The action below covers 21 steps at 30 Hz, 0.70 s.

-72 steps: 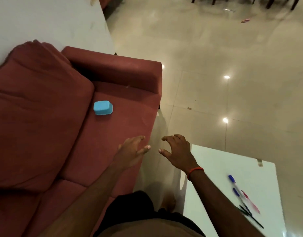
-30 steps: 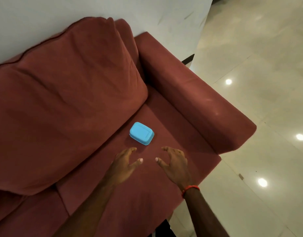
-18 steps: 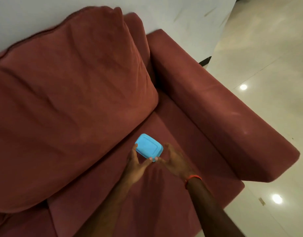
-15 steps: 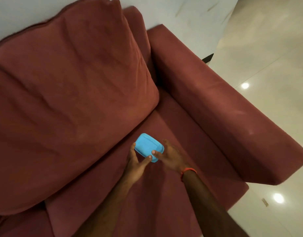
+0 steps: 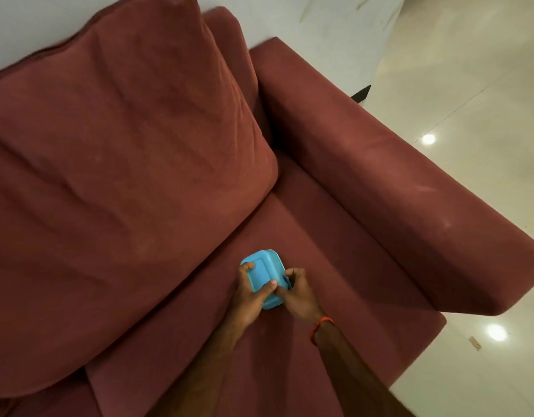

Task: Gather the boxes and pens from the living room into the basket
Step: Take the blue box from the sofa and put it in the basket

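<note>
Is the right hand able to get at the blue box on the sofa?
Yes, it looks so: the right hand is already touching the blue box, with the left hand on its other side. Nothing on the sofa seat blocks it.

small blue plastic box (image 5: 264, 276) over the seat of the maroon fabric sofa (image 5: 335, 260), left hand (image 5: 250, 296) on its left side, right hand (image 5: 297, 293) on its right. big maroon back cushion (image 5: 118, 164) behind-left, padded armrest (image 5: 389, 176) right, glossy tiled floor (image 5: 470, 85) beyond.

Dark red sofa (image 5: 335, 236) sits on a shiny pale tile floor (image 5: 470, 70). One big back cushion (image 5: 124, 176) slumps on the seat, left of the armrest (image 5: 395, 182).
</note>
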Each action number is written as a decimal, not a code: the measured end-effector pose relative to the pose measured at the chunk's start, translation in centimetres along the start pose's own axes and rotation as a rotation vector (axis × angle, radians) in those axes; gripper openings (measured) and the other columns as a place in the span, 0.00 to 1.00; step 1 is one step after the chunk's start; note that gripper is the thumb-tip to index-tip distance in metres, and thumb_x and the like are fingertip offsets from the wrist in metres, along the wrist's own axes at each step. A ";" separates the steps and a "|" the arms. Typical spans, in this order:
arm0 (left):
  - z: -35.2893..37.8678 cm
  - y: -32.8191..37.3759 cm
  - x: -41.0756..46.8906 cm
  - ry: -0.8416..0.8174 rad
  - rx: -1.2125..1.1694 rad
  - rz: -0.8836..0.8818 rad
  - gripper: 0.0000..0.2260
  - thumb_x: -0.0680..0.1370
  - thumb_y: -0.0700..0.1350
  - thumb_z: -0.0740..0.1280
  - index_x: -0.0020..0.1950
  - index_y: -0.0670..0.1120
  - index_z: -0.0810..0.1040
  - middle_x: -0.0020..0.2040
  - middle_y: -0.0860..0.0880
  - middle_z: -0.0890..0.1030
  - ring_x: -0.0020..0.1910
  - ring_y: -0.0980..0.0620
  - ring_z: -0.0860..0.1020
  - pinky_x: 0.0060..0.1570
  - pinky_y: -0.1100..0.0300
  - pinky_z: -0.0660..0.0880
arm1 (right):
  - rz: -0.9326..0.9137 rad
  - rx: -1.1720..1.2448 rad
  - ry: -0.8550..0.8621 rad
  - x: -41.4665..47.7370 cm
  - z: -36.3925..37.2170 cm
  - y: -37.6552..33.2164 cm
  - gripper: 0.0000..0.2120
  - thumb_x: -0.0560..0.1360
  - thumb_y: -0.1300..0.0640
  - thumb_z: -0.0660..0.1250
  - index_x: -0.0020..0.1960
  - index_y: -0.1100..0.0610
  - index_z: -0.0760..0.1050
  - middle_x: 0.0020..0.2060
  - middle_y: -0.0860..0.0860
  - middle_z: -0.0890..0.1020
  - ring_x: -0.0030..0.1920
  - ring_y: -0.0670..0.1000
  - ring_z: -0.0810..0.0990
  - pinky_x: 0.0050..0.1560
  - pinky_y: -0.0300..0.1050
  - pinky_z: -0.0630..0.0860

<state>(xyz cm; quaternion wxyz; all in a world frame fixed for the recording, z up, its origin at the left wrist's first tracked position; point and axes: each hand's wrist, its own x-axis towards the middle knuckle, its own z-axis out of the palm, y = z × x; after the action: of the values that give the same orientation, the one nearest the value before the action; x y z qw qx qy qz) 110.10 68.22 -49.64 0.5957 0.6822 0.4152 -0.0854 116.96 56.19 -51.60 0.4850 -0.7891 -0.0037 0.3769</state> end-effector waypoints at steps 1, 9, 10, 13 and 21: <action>-0.1 0.2 -1.1 0.007 -0.002 0.004 0.24 0.77 0.49 0.72 0.67 0.57 0.63 0.64 0.47 0.73 0.57 0.49 0.79 0.57 0.45 0.80 | -0.003 0.065 0.015 -1.2 -0.3 -0.1 0.28 0.66 0.59 0.79 0.57 0.56 0.65 0.48 0.49 0.74 0.44 0.42 0.75 0.39 0.32 0.73; -3.1 5.2 -12.2 0.051 -0.128 0.049 0.28 0.68 0.56 0.79 0.60 0.57 0.67 0.58 0.48 0.78 0.52 0.50 0.83 0.43 0.58 0.82 | -0.101 -0.059 -0.010 -12.7 -2.1 -4.9 0.26 0.56 0.46 0.81 0.51 0.49 0.78 0.50 0.47 0.79 0.52 0.47 0.78 0.46 0.45 0.78; -3.6 6.0 -13.8 0.071 -0.133 0.052 0.33 0.62 0.59 0.80 0.59 0.55 0.67 0.56 0.48 0.79 0.50 0.53 0.83 0.41 0.61 0.81 | -0.076 -0.004 -0.008 -14.4 -2.2 -4.8 0.22 0.59 0.49 0.80 0.51 0.48 0.78 0.53 0.48 0.78 0.56 0.50 0.78 0.46 0.43 0.78; -5.1 8.8 -17.8 0.082 -0.176 0.058 0.41 0.51 0.61 0.81 0.58 0.54 0.66 0.52 0.49 0.82 0.43 0.56 0.85 0.37 0.58 0.81 | -0.246 0.017 -0.121 -18.3 -3.4 -8.0 0.28 0.63 0.50 0.80 0.57 0.44 0.70 0.57 0.43 0.76 0.58 0.41 0.77 0.47 0.31 0.76; -9.8 12.5 -25.7 0.037 -0.067 0.100 0.39 0.52 0.64 0.78 0.59 0.52 0.71 0.53 0.51 0.82 0.45 0.55 0.84 0.35 0.59 0.81 | -0.344 0.234 -0.061 -26.6 -3.6 -13.4 0.21 0.69 0.35 0.71 0.58 0.41 0.72 0.60 0.50 0.77 0.56 0.52 0.81 0.53 0.55 0.81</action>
<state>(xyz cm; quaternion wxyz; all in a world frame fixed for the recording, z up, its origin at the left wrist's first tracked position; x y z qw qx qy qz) 98.28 65.60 -21.90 0.6138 0.6835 0.3941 -0.0290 104.89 50.71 -24.70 0.6303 -0.7033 -0.1092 0.3100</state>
